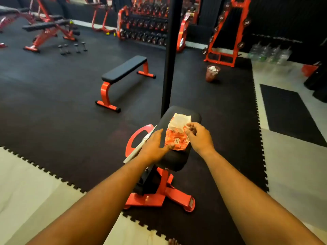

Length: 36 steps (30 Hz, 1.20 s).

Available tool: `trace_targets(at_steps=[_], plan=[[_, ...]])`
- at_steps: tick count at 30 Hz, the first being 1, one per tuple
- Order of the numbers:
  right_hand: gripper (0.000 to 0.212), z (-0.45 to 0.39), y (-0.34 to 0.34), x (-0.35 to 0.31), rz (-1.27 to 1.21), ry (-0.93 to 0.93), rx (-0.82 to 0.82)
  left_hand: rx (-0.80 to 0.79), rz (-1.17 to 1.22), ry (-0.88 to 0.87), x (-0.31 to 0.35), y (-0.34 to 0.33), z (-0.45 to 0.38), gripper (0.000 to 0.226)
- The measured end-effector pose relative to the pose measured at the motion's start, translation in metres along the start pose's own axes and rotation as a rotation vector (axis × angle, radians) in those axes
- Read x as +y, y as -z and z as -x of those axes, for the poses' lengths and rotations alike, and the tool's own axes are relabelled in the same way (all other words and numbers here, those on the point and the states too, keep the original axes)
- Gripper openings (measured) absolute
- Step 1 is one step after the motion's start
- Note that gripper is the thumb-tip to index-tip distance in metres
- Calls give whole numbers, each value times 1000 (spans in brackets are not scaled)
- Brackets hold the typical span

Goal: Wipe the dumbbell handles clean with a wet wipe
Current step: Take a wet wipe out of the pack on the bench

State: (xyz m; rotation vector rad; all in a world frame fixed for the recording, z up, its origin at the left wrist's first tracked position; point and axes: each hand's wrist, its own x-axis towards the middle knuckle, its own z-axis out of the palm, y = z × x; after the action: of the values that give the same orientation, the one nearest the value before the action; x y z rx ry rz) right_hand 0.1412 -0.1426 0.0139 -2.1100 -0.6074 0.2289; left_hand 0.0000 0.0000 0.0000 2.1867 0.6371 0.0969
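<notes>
An orange wet-wipe packet (177, 139) lies on the black padded seat (174, 160) of a red-framed bench in front of me. A white wipe (180, 121) sticks out of its far end. My left hand (154, 147) rests flat on the packet's left edge, fingers spread, pressing it down. My right hand (199, 137) pinches the wipe at the packet's right side with thumb and fingertips. Several small dumbbells (72, 48) stand on the floor far left. A full dumbbell rack (143, 30) stands at the back.
A black pole (170, 55) rises just behind the seat. A flat bench (123, 71) stands to the left on black matting. A bin with white waste (212, 73) sits at the right, beside a red plate rack (224, 38). Water bottles (270, 52) line the far right.
</notes>
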Motion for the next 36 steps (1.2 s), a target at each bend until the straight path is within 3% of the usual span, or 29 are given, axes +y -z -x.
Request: trace_targets(at_steps=[3, 7, 11, 15, 19, 24, 26, 30, 32, 36], plan=[[32, -46, -2, 10, 233, 87, -4, 35, -68, 55, 9, -14, -30, 92], [54, -84, -12, 20, 546, 152, -145, 37, -249, 70, 13, -36, -58, 92], [37, -103, -18, 29, 641, 188, -194, 50, -315, 104, 6, -53, -71, 94], [22, -112, -15, 35, 508, 203, -160, 34, -370, 106, -5, -62, -72, 94], [18, -117, -4, 27, 127, 134, -95, 19, -362, 116, -5, -60, -72, 96], [13, -119, 6, 7, -157, 157, -6, 25, -340, 148, -5, -62, -74, 103], [13, -119, 5, -2, -217, 182, -17, 41, -244, 171, 3, -54, -75, 109], [8, -114, -8, -31, -347, 228, -71, 160, 278, 129, 15, -20, -73, 117], [4, -108, -22, -48, -407, 227, -121, 208, 454, 75, 14, -1, -69, 103], [1, -98, -63, -89, -419, 229, -208, 301, 619, 63, -3, 47, -56, 31]])
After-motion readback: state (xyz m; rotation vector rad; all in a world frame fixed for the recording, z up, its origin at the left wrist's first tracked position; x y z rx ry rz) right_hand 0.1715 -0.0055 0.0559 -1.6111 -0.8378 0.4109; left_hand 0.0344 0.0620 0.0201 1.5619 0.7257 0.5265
